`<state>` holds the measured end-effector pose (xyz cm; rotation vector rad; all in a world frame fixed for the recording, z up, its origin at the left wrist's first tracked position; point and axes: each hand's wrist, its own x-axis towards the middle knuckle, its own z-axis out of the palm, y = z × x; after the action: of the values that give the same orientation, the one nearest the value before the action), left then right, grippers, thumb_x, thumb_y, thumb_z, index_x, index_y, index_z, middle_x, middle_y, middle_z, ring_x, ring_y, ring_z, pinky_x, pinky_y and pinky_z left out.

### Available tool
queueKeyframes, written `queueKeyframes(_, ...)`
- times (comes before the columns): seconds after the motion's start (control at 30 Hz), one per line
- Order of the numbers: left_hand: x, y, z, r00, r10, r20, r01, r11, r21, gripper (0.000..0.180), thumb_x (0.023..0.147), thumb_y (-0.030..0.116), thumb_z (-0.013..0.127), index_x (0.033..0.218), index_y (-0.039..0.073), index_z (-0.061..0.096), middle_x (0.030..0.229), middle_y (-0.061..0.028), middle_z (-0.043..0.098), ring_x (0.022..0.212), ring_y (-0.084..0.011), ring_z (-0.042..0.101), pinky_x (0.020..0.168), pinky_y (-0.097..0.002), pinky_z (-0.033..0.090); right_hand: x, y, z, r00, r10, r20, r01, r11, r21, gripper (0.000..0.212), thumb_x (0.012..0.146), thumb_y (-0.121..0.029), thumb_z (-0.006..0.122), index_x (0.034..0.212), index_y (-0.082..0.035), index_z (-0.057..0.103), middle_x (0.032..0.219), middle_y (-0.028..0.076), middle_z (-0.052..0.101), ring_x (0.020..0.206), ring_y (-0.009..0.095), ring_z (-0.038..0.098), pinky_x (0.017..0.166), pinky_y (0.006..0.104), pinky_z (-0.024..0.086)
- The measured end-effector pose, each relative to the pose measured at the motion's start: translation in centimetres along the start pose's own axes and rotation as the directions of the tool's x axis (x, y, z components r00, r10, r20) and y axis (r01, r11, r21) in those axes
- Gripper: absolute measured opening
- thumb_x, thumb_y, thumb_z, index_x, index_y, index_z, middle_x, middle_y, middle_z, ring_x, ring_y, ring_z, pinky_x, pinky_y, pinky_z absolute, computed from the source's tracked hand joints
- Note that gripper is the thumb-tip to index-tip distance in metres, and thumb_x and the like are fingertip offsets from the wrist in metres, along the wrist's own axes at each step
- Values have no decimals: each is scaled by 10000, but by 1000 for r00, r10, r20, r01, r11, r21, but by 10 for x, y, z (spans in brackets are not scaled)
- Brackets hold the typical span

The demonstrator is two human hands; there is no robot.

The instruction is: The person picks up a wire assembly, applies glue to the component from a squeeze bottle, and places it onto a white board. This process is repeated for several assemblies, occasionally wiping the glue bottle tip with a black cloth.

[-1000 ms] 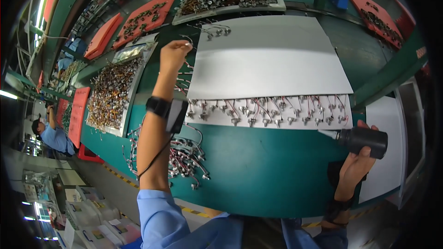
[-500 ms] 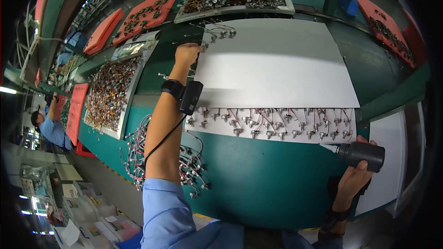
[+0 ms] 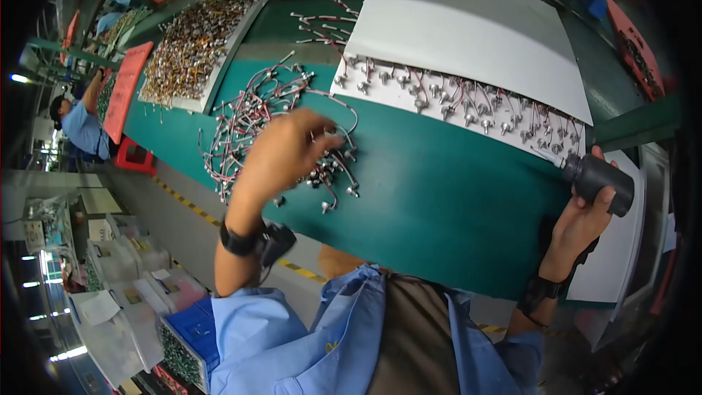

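Note:
My left hand (image 3: 289, 148) hovers at a pile of small metal parts with red and white wire leads (image 3: 252, 113) on the green tabletop. Its fingers are bent and smeared by motion, so whether anything is between them does not show. At the right, my right hand (image 3: 581, 219) is wrapped around a dark squeeze bottle (image 3: 601, 181), tilted so its pale nozzle (image 3: 547, 155) points left, close to the wired parts. Those wired parts (image 3: 468, 111) stand in rows on a white board (image 3: 512, 140), partly covered by a white sheet (image 3: 468, 36).
Left of the sheet, wire ends (image 3: 329, 25) stick out over the table. A tray heaped with small brassy parts (image 3: 194, 47) lies at the far left, beside a red panel (image 3: 128, 91). A green post (image 3: 636, 123) stands at the right. Plastic bins (image 3: 121, 322) are on the lower left.
My left hand has come back from the sheet's far left edge to the wire pile. My view has shifted downward and turned. The bottle remains in my right hand.

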<state>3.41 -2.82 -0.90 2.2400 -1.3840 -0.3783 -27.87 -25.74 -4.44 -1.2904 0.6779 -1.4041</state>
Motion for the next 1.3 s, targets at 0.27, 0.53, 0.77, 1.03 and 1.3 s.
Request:
queueKeyframes(0.27, -76, 36, 77, 962, -64, -266, 127, 966, 226, 266, 716, 195, 632, 899, 27, 537, 772, -106, 490, 650, -283, 538, 532, -366, 439, -13, -15, 64, 998, 18, 64, -26, 992, 123, 581, 831, -387, 510, 1176, 41, 323, 1163, 229, 449, 701, 75, 492, 632, 173, 381)
queueKeyframes(0.53, -75, 25, 109, 886, -212, -412, 295, 944, 149, 217, 736, 158, 615, 869, 7, 538, 765, -105, 528, 619, -251, 551, 485, -313, 434, -31, 14, 73, 986, 154, 65, -160, 983, 94, 506, 825, -327, 535, 1141, 32, 369, 1060, 210, 521, 630, 55, 451, 495, 155, 332)
queueKeyframes(0.77, -96, 27, 40, 724, -554, -411, 21, 613, -790, 184, 809, 68, 526, 964, -29, 540, 849, -126, 593, 573, -147, 566, 432, -218, 427, -26, 12, 58, 982, 164, 95, -174, 978, 114, 567, 828, -393, 513, 1164, 30, 342, 1098, 219, 498, 504, 20, 336, 533, 166, 347)
queueKeyframes(1.03, -66, 72, 71, 886, -439, -147, -69, 190, -979, 207, 817, 0, 494, 1015, -58, 517, 884, -152, 570, 775, -253, 616, 601, -255, 533, -48, -4, 67, 989, 4, 149, -32, 982, 186, 689, 761, -506, 540, 1188, -3, 341, 1100, 180, 493, 833, 147, 527, 740, 232, 403)
queueKeyframes(1.3, -54, 80, 106, 943, -297, -149, -94, 193, -977, 215, 810, -69, 474, 1024, -91, 483, 955, -162, 540, 831, -259, 605, 676, -253, 527, -66, -1, 65, 922, -213, 323, 129, 956, 262, 795, 680, -582, 571, 1201, -28, 341, 1069, 154, 488, 996, 230, 496, 829, 304, 402)
